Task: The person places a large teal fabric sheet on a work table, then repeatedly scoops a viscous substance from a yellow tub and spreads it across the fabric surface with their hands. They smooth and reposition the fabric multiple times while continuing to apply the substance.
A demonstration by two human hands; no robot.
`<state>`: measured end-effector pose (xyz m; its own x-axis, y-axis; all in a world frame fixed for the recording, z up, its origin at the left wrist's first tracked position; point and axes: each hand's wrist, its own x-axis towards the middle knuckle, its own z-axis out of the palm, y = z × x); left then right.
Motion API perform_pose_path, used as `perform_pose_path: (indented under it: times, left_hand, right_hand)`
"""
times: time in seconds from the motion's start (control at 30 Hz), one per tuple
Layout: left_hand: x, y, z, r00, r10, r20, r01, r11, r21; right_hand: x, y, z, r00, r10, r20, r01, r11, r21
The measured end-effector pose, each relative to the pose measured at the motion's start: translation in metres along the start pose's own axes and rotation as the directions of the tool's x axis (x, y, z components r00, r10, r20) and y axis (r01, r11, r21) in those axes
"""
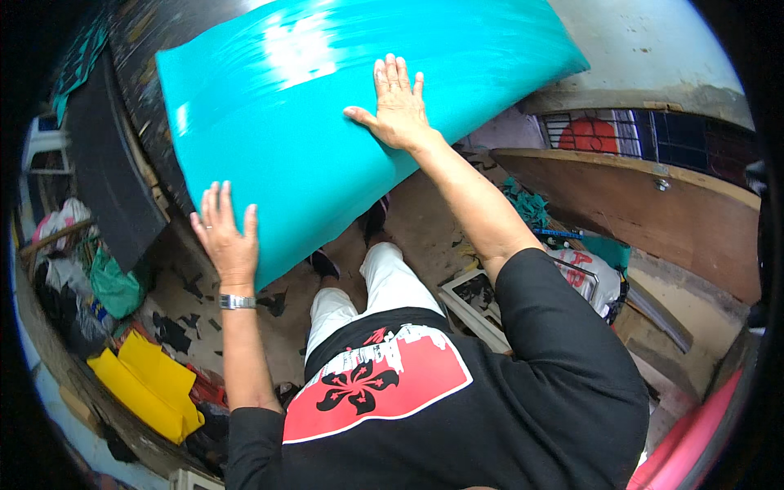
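A large glossy teal sheet (327, 106) curves across the upper middle of the view, lying over a dark round surface (147, 49). My left hand (224, 237) grips the sheet's lower edge near its left corner, fingers spread upward over it; a metal watch sits on that wrist. My right hand (398, 104) rests flat and open on the sheet's upper face, palm down. Below, my white trousers (367, 294) and black shirt with a red and white print fill the lower middle.
A folded yellow sheet (147, 384) lies at lower left beside bags and clutter (82, 286). Dark scraps litter the floor (269, 327). A wooden board (645, 204) and a barred window stand at right. A pink edge (694, 441) shows at lower right.
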<state>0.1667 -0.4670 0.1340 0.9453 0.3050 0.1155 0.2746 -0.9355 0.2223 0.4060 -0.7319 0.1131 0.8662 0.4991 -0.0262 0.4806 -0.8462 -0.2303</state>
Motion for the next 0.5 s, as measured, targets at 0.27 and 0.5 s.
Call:
perform_pose_path:
  times: [0.27,0.5]
  left_hand:
    - [-0.052,-0.012,-0.004,0.999,0.013,0.046,-0.007,0.993,-0.118]
    - [-0.056,-0.010,0.003,0.999,0.017,0.035,-0.012,0.992,-0.127]
  right_hand:
    - [0.006,-0.174,0.044,0.982,-0.185,-0.038,0.189,0.969,0.159]
    - [0.021,-0.251,0.068,0.925,-0.377,-0.053,0.376,0.883,0.281]
